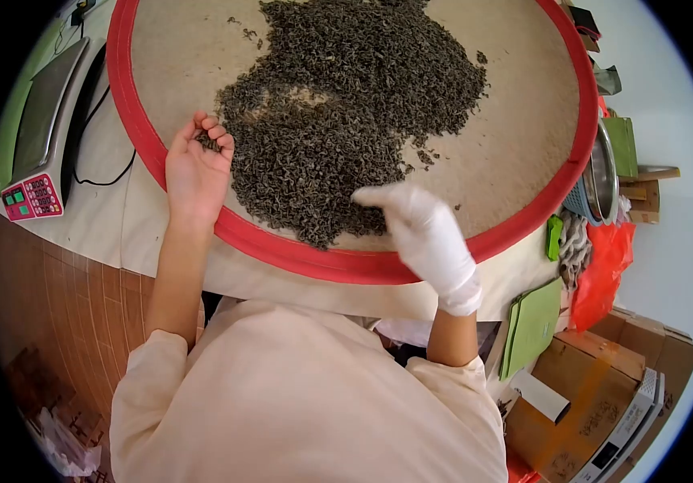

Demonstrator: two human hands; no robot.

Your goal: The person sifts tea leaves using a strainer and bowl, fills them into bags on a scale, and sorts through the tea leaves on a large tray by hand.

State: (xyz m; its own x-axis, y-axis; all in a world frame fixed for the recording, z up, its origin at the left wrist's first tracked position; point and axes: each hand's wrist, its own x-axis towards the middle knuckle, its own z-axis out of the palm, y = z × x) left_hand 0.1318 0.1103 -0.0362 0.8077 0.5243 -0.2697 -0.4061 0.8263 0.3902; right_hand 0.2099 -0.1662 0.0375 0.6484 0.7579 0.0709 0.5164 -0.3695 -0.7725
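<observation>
A heap of dark, curled dried tea leaves (306, 165) lies on a wide round tray (515, 145) with a red rim. My left hand (199, 181), bare and palm up, is over the tray's left rim; its fingers curl around a few tea leaves. In a white glove, my right hand (427, 233) reaches over the near rim to the lower right edge of the heap. Its fingertips are drawn together beside the leaves and slightly blurred. Whether anything sits between them cannot be made out.
On the left stands a digital scale (49, 121) with a black cable (109, 181). At right are a metal bowl (602, 177), a red plastic bag (604, 270), green pouches (533, 326) and cardboard boxes (584, 394). A pale cloth (322, 296) covers the table.
</observation>
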